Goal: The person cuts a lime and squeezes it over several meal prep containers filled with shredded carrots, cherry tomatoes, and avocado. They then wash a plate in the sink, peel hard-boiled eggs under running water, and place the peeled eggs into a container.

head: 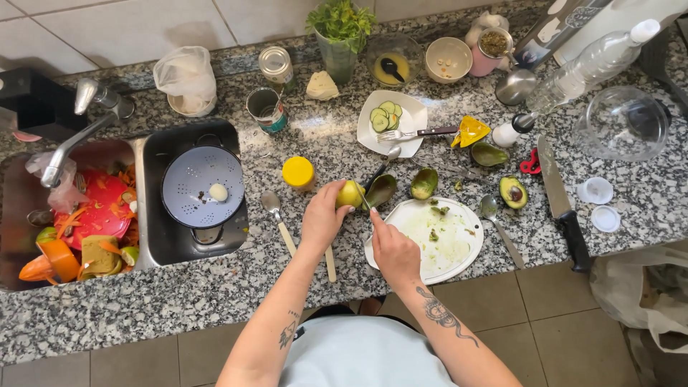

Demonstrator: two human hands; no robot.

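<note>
right hand (393, 251): pinching a spoon (367, 204), digging into the fruit
left hand (324, 217): clenched round avocado half (350, 194)
avocado half: soft, slippery flesh (judged); cup skin side
white plate (459, 266): just right of grip

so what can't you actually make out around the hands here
Head view only:
- The tool in the right hand: the fingers cover its handle, and only a thin tip shows by the avocado half, too small to tell.
- The side of the avocado half against the left hand: hidden by the palm.
- The sink contents at far left: cut off by the frame edge.
- The clear bowl: glare hides what it holds.
</note>
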